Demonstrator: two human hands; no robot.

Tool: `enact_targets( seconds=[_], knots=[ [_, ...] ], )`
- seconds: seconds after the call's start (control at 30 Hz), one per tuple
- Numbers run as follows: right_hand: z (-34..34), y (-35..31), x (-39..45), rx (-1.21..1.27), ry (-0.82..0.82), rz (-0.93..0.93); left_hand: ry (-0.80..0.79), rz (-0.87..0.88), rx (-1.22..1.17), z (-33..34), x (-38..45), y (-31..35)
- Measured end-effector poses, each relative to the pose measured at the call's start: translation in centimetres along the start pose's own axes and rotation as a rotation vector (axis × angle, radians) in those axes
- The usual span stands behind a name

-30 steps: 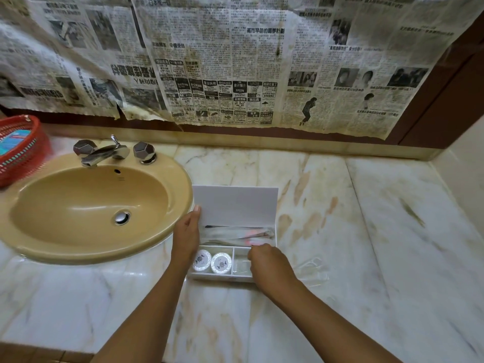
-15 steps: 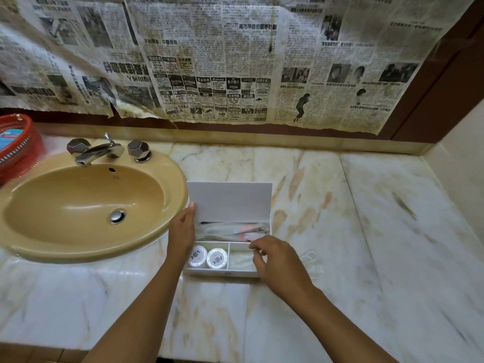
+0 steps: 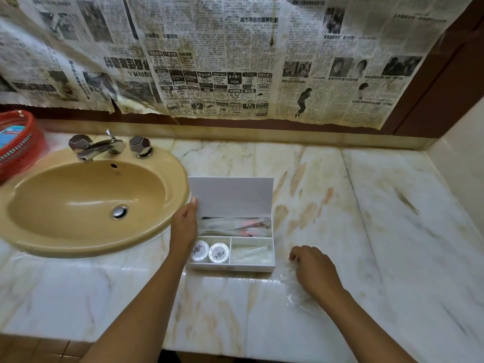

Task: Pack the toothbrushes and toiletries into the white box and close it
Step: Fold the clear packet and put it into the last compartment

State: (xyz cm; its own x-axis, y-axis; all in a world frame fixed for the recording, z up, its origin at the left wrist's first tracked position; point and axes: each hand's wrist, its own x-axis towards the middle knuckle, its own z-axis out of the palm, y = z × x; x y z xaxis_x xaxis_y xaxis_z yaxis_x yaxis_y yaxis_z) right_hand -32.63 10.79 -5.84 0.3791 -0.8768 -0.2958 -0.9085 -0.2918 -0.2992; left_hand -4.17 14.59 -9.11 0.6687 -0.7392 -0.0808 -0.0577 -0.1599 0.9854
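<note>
A: Right hand [image 3: 313, 268] first; fingers curled down onto a clear plastic packet [image 3: 297, 289] on the worktop [image 3: 392, 231], just beside the white box [image 3: 231, 267]; seemingly pinching the wrapper's near edge, though hard to confirm through the film.

B: And the left hand [image 3: 184, 227]?

A: Laid flat against the box's left wall; fingers straight, fingertip touching the edge of the upright lid [image 3: 230, 196]; steadying, not gripping.

B: Contents so far?

A: Wrapped toothbrushes [image 3: 235, 226] lying lengthways in the long rear compartment; 2 round toiletry tubs [image 3: 209, 252] side by side in the front-left compartment; something clear and crinkled in the front-right compartment [image 3: 251, 251], too transparent to name.

B: Left to do, then?

A: Probably 1 packet still outside, the one under the right hand; likely bound for the front-right compartment beside the other film; then lid down. Mostly packed, by the look of it; closing not yet begun, lid fully raised.

B: Anything else about?

A: Tan sink [image 3: 86, 203] touching close on the box's left, with a chrome tap [image 3: 102, 148]; red basket [image 3: 18, 142] at the far left edge; old newspaper [image 3: 235, 61] pasted along the wall behind.
</note>
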Motion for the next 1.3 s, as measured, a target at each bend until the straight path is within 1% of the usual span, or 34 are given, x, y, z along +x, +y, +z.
enact_targets(
  seconds=[0.07,0.2,0.33,0.4,0.47,0.53,0.63,0.73,0.9,1.1,1.2,1.3],
  knots=[
    [0.1,0.1,0.3,0.007,0.033,0.017,0.006,-0.003,-0.017,0.1,-0.1,0.0],
    [0.1,0.0,0.5,0.008,0.047,0.023,0.009,-0.012,-0.032,0.1,-0.3,-0.1],
    [-1.1,-0.8,0.5,0.081,0.144,-0.012,0.013,-0.017,-0.059,0.2,-0.7,0.5],
    [-2.0,-1.7,0.3,0.134,0.218,-0.060,0.014,-0.019,-0.068,0.3,-0.8,0.6],
    [-3.0,-3.0,0.0,0.195,0.294,-0.146,0.019,-0.019,-0.078,0.3,-0.8,0.7],
    [-3.7,-4.4,-0.2,0.265,0.323,-0.233,0.027,-0.017,-0.082,0.4,-0.9,0.9],
    [-3.5,-6.5,-0.1,0.308,0.293,-0.324,0.030,-0.016,-0.077,0.4,-1.0,1.0],
    [-2.1,-7.7,0.6,0.255,0.212,-0.356,0.024,-0.022,-0.086,0.3,-0.8,0.8],
    [0.5,-8.7,2.1,0.106,0.033,-0.300,0.020,-0.017,-0.088,0.3,-0.9,0.8],
    [2.5,-9.1,2.8,0.132,-0.088,-0.275,0.036,-0.015,-0.080,0.5,-1.0,1.3],
    [2.2,-8.9,2.6,0.144,-0.097,-0.268,0.030,-0.020,-0.084,0.4,-1.0,1.2],
    [1.6,-8.4,2.3,0.178,-0.041,-0.259,0.028,-0.016,-0.085,0.4,-0.9,1.1]
  ],
)
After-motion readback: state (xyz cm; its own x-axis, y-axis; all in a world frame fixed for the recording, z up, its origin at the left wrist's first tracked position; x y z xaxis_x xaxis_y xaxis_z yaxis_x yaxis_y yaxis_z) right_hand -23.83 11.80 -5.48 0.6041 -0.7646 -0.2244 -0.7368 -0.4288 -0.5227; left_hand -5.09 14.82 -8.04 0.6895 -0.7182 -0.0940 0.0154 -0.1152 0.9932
